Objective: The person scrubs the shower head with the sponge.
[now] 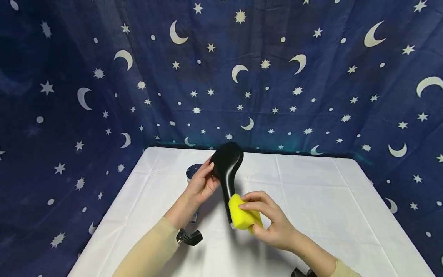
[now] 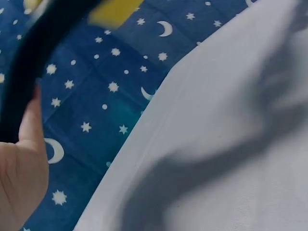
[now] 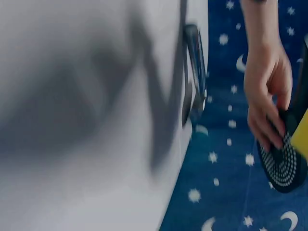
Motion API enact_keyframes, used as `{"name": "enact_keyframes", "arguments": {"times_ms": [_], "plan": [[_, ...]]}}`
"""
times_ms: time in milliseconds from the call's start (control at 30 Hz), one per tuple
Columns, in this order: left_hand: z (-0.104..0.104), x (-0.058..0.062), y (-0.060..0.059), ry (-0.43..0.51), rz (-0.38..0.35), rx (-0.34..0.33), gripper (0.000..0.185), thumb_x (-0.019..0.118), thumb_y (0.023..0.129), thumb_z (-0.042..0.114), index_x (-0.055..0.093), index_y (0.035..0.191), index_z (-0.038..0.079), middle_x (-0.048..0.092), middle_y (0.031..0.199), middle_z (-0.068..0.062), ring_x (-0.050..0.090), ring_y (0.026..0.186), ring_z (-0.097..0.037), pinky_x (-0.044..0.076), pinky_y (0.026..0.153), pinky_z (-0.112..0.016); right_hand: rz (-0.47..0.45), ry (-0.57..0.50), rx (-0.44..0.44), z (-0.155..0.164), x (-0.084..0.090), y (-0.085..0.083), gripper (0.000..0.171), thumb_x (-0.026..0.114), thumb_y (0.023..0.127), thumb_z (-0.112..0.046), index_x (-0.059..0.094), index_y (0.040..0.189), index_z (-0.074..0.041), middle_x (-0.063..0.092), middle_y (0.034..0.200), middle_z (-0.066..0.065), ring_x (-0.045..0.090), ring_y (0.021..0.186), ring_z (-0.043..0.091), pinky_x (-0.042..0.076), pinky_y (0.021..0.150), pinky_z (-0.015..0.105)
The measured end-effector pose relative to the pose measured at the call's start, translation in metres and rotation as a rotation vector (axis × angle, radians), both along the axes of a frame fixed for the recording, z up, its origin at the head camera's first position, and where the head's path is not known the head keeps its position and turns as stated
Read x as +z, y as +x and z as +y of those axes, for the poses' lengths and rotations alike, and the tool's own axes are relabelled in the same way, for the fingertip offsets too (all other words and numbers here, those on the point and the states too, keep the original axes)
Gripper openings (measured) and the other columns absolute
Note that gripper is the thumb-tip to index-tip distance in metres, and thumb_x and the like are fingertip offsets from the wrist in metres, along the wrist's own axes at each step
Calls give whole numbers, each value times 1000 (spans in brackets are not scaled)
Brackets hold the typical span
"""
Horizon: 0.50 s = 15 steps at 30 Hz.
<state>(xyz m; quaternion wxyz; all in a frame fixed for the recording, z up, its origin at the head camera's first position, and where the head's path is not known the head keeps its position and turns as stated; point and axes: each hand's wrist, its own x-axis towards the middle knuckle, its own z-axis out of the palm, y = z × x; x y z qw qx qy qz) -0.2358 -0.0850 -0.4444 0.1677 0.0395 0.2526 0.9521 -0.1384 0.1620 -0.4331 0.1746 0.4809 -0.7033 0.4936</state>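
A black handheld shower head [image 1: 227, 159] is held up over the table, its smooth back toward the head camera. My left hand [image 1: 204, 182] grips it by the head end; in the right wrist view the fingers lie against its dotted spray face [image 3: 283, 166]. A yellow sponge [image 1: 243, 215] is pinched between the thumb and fingers of my right hand [image 1: 271, 221]. The sponge presses against the lower part of the black handle. In the left wrist view the handle [image 2: 29, 62] and sponge [image 2: 115, 12] are blurred.
Behind my left forearm, a second shower head [image 1: 193, 170] with a dark face lies on the white-covered table [image 1: 311, 200], partly hidden. The right wrist view also shows it [image 3: 195, 67]. A dark blue curtain [image 1: 214, 69] with moons and stars hangs behind and beside the table.
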Motion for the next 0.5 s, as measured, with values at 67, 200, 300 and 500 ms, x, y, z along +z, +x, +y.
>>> {"name": "enact_keyframes", "arguments": {"times_ms": [67, 200, 300, 500], "plan": [[3, 2, 5, -113, 42, -17, 45, 41, 111, 8, 37, 155, 17, 60, 131, -12, 69, 103, -22, 61, 81, -38, 98, 110, -114, 3, 5, -13, 61, 68, 73, 5, 67, 131, -15, 57, 133, 13, 55, 117, 26, 48, 100, 29], [10, 7, 13, -306, 55, -15, 56, 47, 109, 7, 30, 160, 24, 52, 140, -17, 69, 105, -26, 60, 81, -44, 232, 270, -369, 4, 14, -37, 51, 69, 82, -4, 69, 131, -18, 58, 135, 10, 53, 119, 30, 46, 100, 40], [14, 11, 18, -409, 29, 34, 60, 53, 107, 8, 30, 160, 26, 50, 144, -19, 71, 103, -27, 61, 77, -43, 252, 317, -479, 4, 16, -46, 49, 69, 84, -6, 70, 132, -16, 58, 135, 14, 53, 119, 34, 46, 100, 47], [21, 20, 24, -680, 23, 130, 67, 62, 103, 11, 29, 160, 25, 58, 132, -20, 73, 79, -20, 61, 62, -31, 434, 444, -338, -3, 9, -29, 51, 67, 75, -8, 72, 125, -15, 64, 125, 11, 60, 107, 32, 52, 91, 47]]}}
